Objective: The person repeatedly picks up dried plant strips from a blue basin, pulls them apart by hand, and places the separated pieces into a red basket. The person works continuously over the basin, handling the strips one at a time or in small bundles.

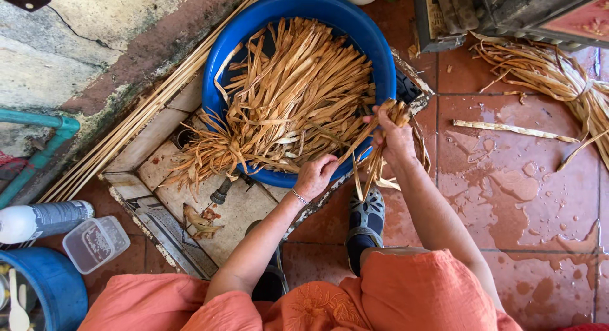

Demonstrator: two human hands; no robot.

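Right hand point(394, 135) grips 1 small bunch of strips point(380, 154) lifted just over the blue basin point(219, 71) rim. Left hand point(314, 176) closed on strip ends. Most soaked strips point(295, 96) remain in basin; judged early.

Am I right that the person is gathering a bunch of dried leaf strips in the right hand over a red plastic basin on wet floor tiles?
Not quite: the head view shows the basin is blue, not red. The rest holds: the right hand grips a bunch of dried strips at its rim, above wet floor tiles.
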